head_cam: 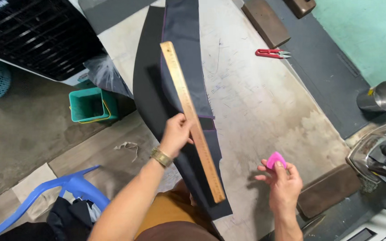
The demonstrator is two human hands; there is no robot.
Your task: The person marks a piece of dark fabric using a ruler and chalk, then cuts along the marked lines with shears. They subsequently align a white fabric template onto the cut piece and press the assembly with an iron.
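Note:
My left hand grips a long wooden ruler near its middle and holds it slanted above dark fabric pieces that lie along the left side of a worn white table. A gold watch sits on that wrist. My right hand is raised over the table's near part and pinches a small pink piece of tailor's chalk between thumb and fingers. The fabric shows a purple chalk line along its edge.
Red thread snips lie at the far right of the table. Wooden blocks, a metal cup and an iron stand on the right. On the floor to the left are a teal bin and a blue chair.

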